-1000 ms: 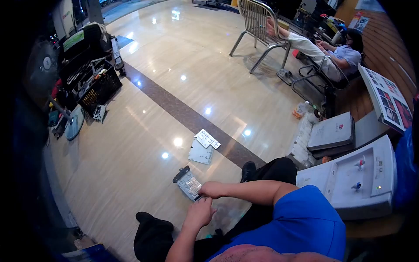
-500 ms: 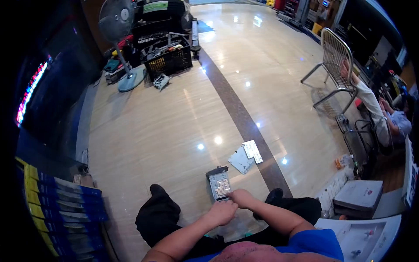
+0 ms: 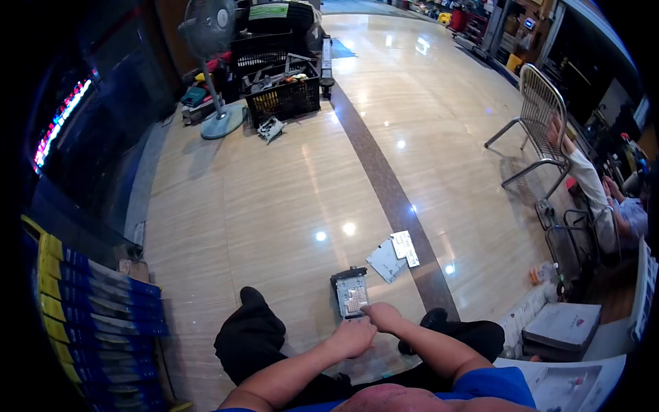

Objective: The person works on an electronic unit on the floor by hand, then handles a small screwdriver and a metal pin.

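Observation:
A metal electronic unit (image 3: pixel 351 292) with a black front edge lies on the floor between my feet. My left hand (image 3: pixel 353 336) is at its near edge, fingers closed; what they hold is hidden. My right hand (image 3: pixel 382 316) touches the unit's near right corner, its fingers curled together, and I cannot make out anything in them. The two hands are close together. Just beyond the unit, to the right, a flat grey metal plate (image 3: pixel 386 261) lies partly under a white perforated plate (image 3: pixel 405 248).
A standing fan (image 3: pixel 223 122) and a black crate (image 3: pixel 283 96) of parts stand at the back left. Blue and yellow stacked packages (image 3: pixel 103 316) are at left. A metal chair (image 3: pixel 542 113), a seated person (image 3: pixel 628 216) and a white box (image 3: pixel 563 324) are at right.
The view has swung rightward across the frame, bringing the fan and the stacked packages in. My hands stay at the unit's near edge, and the plates lie as before.

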Action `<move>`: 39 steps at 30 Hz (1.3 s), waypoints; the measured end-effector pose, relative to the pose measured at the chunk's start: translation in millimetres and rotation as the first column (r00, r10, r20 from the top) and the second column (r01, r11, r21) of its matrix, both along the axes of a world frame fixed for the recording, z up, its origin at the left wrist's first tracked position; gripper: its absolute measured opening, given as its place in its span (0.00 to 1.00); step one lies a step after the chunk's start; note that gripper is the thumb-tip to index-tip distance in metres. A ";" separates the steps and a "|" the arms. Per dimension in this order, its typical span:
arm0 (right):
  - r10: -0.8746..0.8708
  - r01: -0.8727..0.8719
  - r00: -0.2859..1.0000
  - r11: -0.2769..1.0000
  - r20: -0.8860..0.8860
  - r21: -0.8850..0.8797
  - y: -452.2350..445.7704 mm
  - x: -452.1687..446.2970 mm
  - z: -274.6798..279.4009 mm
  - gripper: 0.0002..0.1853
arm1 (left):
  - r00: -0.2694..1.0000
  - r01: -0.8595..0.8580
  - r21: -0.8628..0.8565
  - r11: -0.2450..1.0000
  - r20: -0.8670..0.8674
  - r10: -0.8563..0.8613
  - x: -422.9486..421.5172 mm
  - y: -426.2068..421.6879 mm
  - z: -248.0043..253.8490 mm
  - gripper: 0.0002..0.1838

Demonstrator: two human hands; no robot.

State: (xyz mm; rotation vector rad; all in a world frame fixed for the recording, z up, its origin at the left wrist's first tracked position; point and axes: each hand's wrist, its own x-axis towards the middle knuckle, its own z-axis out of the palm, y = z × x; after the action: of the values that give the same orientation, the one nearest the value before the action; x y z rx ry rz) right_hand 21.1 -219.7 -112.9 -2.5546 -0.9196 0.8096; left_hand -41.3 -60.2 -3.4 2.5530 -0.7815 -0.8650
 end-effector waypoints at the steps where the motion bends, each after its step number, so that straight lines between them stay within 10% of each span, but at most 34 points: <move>1: 0.007 -0.007 1.000 1.000 -0.006 -0.017 1.0 -0.1 2.1 0.15 | 1.000 -0.004 0.009 1.000 -0.013 0.004 0.1 -0.2 -0.4 0.23; 39: 0.001 -0.004 0.999 0.998 0.051 0.060 0.3 1.2 -1.8 0.11 | 0.998 0.056 0.067 0.996 -0.010 -0.055 5.2 -8.9 -1.0 0.22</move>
State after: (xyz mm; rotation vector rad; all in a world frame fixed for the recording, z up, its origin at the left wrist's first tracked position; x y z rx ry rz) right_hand 22.2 -219.3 -114.6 -2.5338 -0.9479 0.7095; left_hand -36.0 -69.1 -4.4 2.5951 -0.8384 -0.9335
